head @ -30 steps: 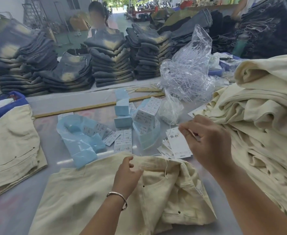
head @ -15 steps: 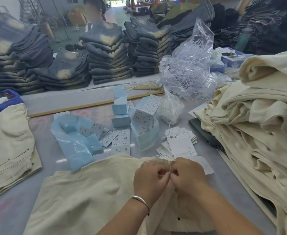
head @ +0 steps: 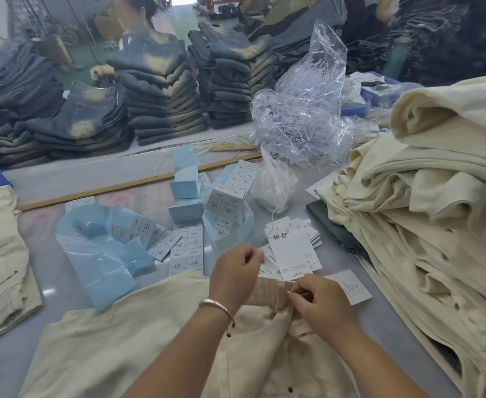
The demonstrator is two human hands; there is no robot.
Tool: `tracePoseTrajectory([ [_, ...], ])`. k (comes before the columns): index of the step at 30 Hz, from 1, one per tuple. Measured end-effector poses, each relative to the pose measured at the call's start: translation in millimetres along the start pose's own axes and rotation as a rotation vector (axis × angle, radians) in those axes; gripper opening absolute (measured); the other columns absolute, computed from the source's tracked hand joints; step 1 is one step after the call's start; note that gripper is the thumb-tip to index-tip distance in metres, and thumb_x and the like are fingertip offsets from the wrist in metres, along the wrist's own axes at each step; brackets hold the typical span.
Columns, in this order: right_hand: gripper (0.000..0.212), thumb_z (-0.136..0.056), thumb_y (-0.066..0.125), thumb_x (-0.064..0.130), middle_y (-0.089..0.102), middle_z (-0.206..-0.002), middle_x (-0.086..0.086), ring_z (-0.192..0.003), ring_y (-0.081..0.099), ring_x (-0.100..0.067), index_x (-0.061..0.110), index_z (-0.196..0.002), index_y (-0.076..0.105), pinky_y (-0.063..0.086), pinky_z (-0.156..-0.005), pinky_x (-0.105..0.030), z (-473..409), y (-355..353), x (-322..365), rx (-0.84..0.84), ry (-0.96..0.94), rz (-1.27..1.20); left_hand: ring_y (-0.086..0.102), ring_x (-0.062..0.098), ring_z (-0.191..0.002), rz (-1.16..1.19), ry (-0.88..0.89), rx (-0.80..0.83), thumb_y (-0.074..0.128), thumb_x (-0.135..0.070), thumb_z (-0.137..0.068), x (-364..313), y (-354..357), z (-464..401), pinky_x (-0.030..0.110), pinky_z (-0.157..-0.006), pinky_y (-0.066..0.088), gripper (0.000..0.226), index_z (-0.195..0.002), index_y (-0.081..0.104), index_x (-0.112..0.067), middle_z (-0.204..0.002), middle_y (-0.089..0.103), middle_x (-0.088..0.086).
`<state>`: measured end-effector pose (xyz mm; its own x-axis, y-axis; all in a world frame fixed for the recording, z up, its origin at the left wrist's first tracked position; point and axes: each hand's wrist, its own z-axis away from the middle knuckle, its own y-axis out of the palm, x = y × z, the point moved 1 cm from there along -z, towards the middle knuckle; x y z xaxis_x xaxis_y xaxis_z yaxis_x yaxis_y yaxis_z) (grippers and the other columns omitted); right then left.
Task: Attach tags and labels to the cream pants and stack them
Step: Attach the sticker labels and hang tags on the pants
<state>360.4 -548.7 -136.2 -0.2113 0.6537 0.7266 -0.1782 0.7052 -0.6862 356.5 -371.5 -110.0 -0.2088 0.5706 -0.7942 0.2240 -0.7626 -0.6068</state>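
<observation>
At the near edge of the surface (head: 12, 366) lie the cream pants (head: 115, 346), waistband turned up between both hands. The right hand (head: 320, 307) pinches a thin white string at the waistband; the left hand (head: 234, 272) has curled fingers at the fabric edge. Just beyond, a white hang tag (head: 289, 254) tops a small pile. Farther off sit label sheets (head: 185, 251), a heap of cream pants (head: 425, 225), then dark folded jeans (head: 161, 104).

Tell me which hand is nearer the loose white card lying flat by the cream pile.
Right. The right hand sits just beside the loose white card; the left hand lies further away, across the waistband.
</observation>
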Motion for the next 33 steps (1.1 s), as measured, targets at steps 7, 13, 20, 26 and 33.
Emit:
tracePoseTrajectory([
  [7,0.022,-0.092,0.054,0.027,0.064,-0.087,0.0,-0.084,0.061,-0.023,0.014,-0.084,0.069,0.042,-0.068,-0.035,2.5,13.5,-0.7,-0.007,-0.009,0.298,0.062,0.016,-0.069,-0.074,0.034,-0.006,0.055,-0.031,-0.096,-8.3,-19.9,-35.2,0.033,-0.067,0.05,0.022,-0.084,0.069,-0.019,-0.074,0.066,-0.005],
  [13,0.026,-0.092,0.048,0.031,0.067,-0.091,0.0,-0.086,0.062,-0.021,0.019,-0.089,0.071,0.039,-0.066,-0.031,-0.7,20.1,-2.5,-0.034,0.034,0.424,0.05,0.013,-0.051,-0.215,0.053,-0.023,0.063,-0.028,-0.081,10.4,13.5,16.8,0.031,-0.054,0.043,0.032,-0.053,0.055,-0.015,-0.047,0.051,-0.003],
  [20,0.021,-0.091,0.051,0.04,0.071,-0.096,0.005,-0.091,0.062,-0.017,0.035,-0.098,0.07,0.037,-0.066,-0.027,-11.8,30.4,6.9,-0.003,0.101,0.398,0.048,0.011,-0.05,0.26,-0.166,0.238,0.055,-0.003,-0.072,29.4,37.5,30.8,0.031,-0.054,0.04,0.023,-0.072,0.075,-0.015,-0.058,0.062,0.002],
  [26,0.014,-0.087,0.062,0.034,0.073,-0.096,0.014,-0.091,0.065,-0.011,0.042,-0.089,0.073,0.039,-0.064,-0.022,-15.6,31.2,8.5,0.034,0.219,0.117,0.061,-0.001,-0.081,0.144,0.075,0.072,0.061,0.0,-0.079,34.8,26.7,27.5,0.017,-0.072,0.047,0.05,-0.088,0.07,-0.048,-0.087,0.067,-0.028],
  [33,0.015,-0.085,0.063,0.035,0.072,-0.09,0.016,-0.087,0.064,-0.006,0.047,-0.086,0.072,0.043,-0.067,-0.021,-14.6,29.1,2.7,0.174,0.206,0.098,0.051,-0.018,-0.079,-0.103,0.262,0.035,0.074,-0.008,-0.078,43.9,28.2,31.2,0.002,-0.07,0.034,0.009,-0.081,0.075,-0.017,-0.078,0.054,-0.028],
])
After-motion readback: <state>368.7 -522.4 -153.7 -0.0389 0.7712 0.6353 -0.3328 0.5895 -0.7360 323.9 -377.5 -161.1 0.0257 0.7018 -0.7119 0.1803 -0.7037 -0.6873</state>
